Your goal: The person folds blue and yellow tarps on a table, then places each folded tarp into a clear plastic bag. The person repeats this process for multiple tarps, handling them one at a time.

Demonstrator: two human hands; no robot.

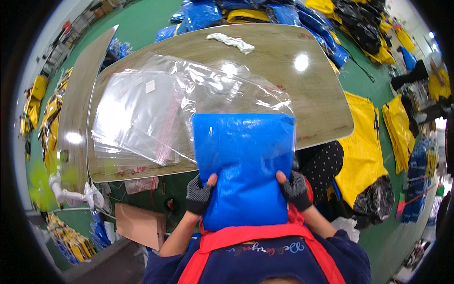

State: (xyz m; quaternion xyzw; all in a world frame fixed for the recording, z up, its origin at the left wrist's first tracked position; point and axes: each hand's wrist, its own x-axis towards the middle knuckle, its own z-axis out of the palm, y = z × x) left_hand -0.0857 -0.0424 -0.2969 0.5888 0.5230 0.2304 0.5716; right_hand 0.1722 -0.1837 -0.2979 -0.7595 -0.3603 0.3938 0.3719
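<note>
Blue, glossy, folded rectangular bundle [243, 184]: long axis roughly 12–6, hands equally near. Left hand [199, 194] at 8 o'clock, right hand [296, 191] at 4, fingers clamped on its edges; transparent plastic bag [227, 85] toward 12.

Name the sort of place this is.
Likely a packing workshop: clear plastic bags lie on a table, a blue bundle is being held, and yellow goods lie around the green floor.
</note>
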